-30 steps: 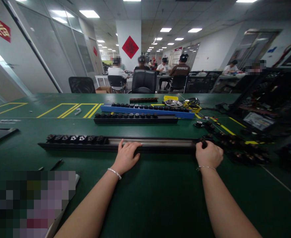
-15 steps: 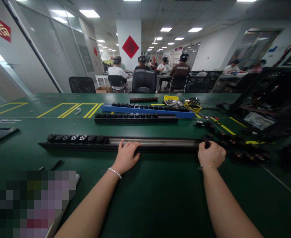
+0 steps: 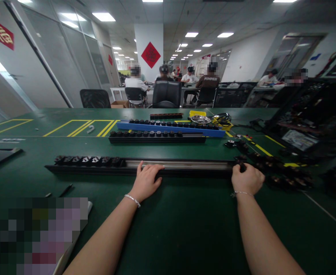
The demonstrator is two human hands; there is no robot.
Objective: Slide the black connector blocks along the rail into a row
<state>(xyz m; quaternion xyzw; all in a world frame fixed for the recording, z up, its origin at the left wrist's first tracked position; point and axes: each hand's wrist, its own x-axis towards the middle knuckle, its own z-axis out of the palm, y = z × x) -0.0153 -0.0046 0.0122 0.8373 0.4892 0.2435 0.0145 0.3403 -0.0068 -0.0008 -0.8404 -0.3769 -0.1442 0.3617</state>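
A long black rail [image 3: 185,173] with a metallic channel lies across the green table, and several black round parts [image 3: 86,161] sit in its left portion. My left hand [image 3: 147,181] rests on the rail's middle, its fingers spread over the channel and front edge. At the rail's right end, my right hand [image 3: 247,178] is closed with thumb and fingers around a small black part [image 3: 242,167], mostly hidden by the fingers.
Behind stand a shorter black rail [image 3: 156,139] and a blue rail [image 3: 170,129], both with black parts. Loose black parts [image 3: 288,175] are heaped at right, beside a large black frame [image 3: 314,114]. A steel bowl [image 3: 201,119] and pen [image 3: 66,190] also lie there.
My right hand has shifted slightly to the right along the rail's end, with the small black part in its fingers. My left hand has stayed in place.
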